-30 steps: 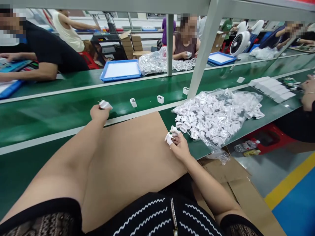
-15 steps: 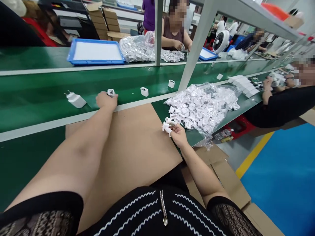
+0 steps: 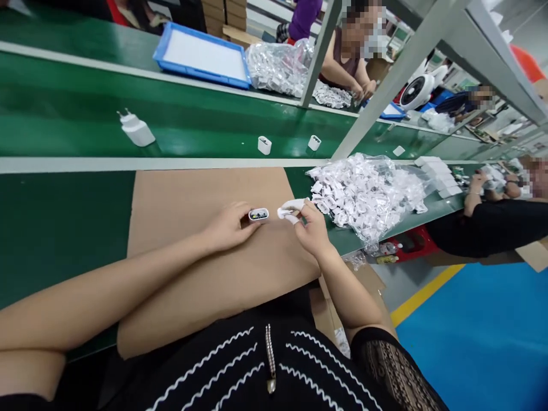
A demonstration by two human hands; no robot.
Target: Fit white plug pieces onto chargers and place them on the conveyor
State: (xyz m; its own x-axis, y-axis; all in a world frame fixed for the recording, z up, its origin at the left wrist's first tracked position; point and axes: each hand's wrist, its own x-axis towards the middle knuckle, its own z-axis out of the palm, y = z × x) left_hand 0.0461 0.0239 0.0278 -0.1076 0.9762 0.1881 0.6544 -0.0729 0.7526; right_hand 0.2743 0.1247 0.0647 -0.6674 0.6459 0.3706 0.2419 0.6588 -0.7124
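Note:
My left hand grips a white charger housing, its open end facing up with circuit parts showing inside. White covers sit on the thumb and a finger of my right hand, which pinches a small white plastic piece. A short gap separates that piece from the housing. Both hands are over a brown cardboard sheet. Right of them, a clear bag spills a heap of white plastic pieces.
Across the green belt stand two open white housings and a charger with prongs. A grey metal post rises beyond the heap. Behind are a blue tray and a co-worker; another co-worker's sleeve is at right.
My left hand has brought the charger housing from the belt back over the cardboard, close to my right hand. My right hand still pinches its white piece. The view has tilted.

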